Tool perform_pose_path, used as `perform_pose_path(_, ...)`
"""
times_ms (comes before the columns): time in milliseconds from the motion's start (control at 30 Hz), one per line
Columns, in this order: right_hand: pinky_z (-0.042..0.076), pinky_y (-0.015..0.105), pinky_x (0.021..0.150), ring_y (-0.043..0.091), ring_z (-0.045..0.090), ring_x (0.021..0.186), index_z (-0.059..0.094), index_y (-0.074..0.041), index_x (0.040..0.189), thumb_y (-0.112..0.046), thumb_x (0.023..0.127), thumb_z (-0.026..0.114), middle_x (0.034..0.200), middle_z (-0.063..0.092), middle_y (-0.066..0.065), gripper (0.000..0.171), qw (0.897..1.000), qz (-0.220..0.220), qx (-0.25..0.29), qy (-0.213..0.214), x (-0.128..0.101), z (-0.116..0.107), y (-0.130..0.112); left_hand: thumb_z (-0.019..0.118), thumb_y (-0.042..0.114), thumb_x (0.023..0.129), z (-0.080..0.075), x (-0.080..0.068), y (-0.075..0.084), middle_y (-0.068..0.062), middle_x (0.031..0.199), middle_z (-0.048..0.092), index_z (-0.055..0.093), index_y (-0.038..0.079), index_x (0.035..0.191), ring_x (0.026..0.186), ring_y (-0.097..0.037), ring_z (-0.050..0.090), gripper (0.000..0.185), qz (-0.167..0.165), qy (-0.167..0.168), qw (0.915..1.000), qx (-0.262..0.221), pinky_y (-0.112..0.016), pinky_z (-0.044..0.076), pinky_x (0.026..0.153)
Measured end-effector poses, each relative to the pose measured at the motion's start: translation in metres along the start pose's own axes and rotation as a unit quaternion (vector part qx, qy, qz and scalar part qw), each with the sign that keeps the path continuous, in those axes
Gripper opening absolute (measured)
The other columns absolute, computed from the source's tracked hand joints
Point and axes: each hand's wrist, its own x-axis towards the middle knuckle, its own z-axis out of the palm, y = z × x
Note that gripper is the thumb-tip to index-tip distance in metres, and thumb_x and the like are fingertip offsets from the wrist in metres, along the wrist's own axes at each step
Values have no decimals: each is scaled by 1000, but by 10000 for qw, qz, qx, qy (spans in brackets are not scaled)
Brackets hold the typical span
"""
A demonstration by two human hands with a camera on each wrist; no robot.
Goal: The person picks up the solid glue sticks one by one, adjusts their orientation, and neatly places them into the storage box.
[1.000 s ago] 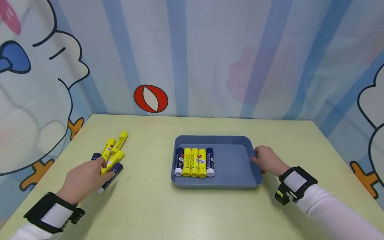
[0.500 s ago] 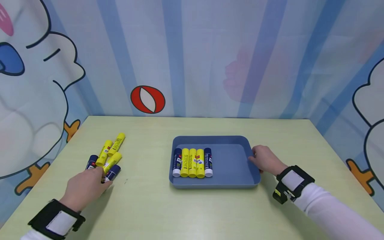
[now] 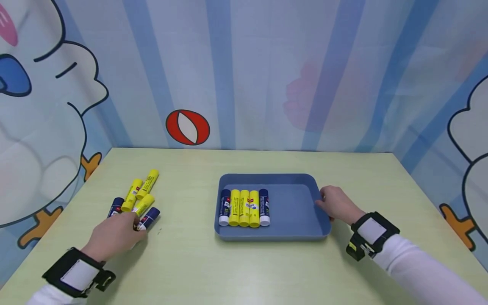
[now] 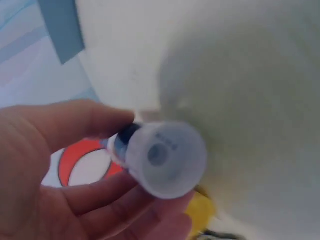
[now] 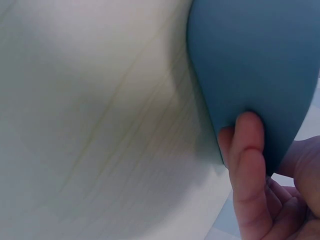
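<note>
Left grip [image 3: 115, 235] around a navy-and-white glue stick [image 3: 149, 217]

On the table [image 3: 244, 271], five glue sticks [image 3: 244, 207] lay in the left half of the tray [image 3: 295, 207], with other glue sticks [image 3: 143, 205] further left.

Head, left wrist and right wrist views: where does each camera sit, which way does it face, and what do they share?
Head: worn on the head, looking forward and down at the table and tray; the left hand, right hand and white sleeves show.
Left wrist: on that wrist, facing the white end of the held blue-and-white stick; thumb and fingers show.
Right wrist: on that wrist, facing the tray's outer wall; fingers show.
Shared: head and left wrist both catch the red-and-white ball on the backdrop.
</note>
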Motion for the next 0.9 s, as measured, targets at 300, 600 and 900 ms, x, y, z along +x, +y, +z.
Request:
perform_pose_path(300,46,28,44,13,54,41,57,10,93,-4,95,58,62,55,7,14,10000,-16,41,9,-3,2,-1,73,25,86,-15,12,35,-6,84,62,65,-3,106,70,-20,53,35,444,208,9909,-1255,-31,44,56)
perform_pose_path(600,47,28,44,13,55,42,57,10,93,-4,95,58,63,56,7,14,10000,-11,22,6,-3,2,-3,69,25,91,-17,30,75,-10,96,61,60,-5,120,81,-22,56,42,863,-340,9611,-2601,-31,53,63)
perform_pose_path(900,49,29,46,14,56,43,57,14,99,-4,95,57,67,58,9,18,9998,-36,159,-63,-3,-1,0,64,23,95,-13,62,146,-17,117,61,52,-4,129,95,-28,61,46,642,-1376,9002,-4081,-37,58,71)
